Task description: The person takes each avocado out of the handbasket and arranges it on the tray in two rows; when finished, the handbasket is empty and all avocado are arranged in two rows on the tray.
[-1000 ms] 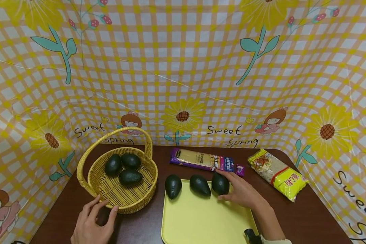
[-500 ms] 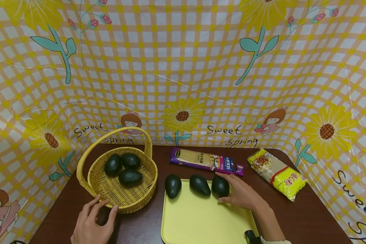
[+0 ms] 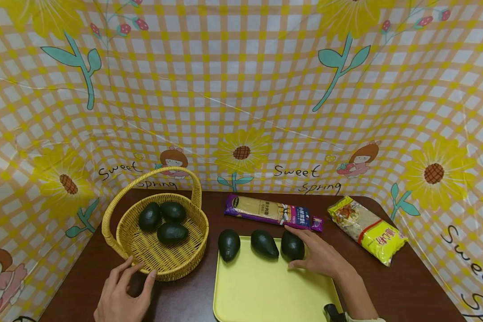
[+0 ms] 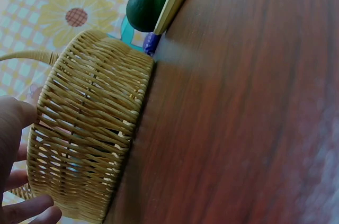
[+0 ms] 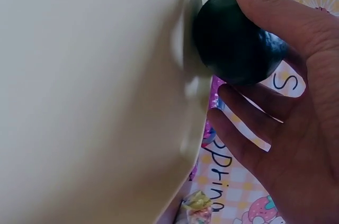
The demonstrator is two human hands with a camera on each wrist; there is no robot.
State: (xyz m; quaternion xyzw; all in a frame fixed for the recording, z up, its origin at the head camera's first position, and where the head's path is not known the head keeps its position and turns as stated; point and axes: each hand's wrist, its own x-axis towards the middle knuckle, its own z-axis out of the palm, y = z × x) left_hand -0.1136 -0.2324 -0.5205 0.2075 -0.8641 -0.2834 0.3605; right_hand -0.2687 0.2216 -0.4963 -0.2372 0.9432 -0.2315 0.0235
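Observation:
My left hand (image 3: 122,293) is at the near rim of a yellow wicker basket (image 3: 203,232), its fingers relaxed and spread, with thumb and fingertips at the rim. Three dark green avocados (image 3: 172,233) lie inside the basket. My right hand (image 3: 322,255) curves round an avocado (image 3: 292,245) at the back right of a yellow tray (image 3: 261,290). In the right wrist view the thumb lies over this avocado (image 5: 233,44), while several fingers extend apart from it. Two other avocados, the left one (image 3: 229,246) and the middle one (image 3: 264,244), sit along the tray's back edge.
Behind the tray lies a purple pasta packet (image 3: 265,212). A yellow noodle bag (image 3: 366,230) lies at the right on the dark brown table (image 3: 185,299). A checked, flower-printed cloth (image 3: 241,89) rises at the back and sides.
My right thumb has drawn slightly towards the person, so more of the avocado shows. The avocado stays at nearly the same spot. My left hand and the basket hold still.

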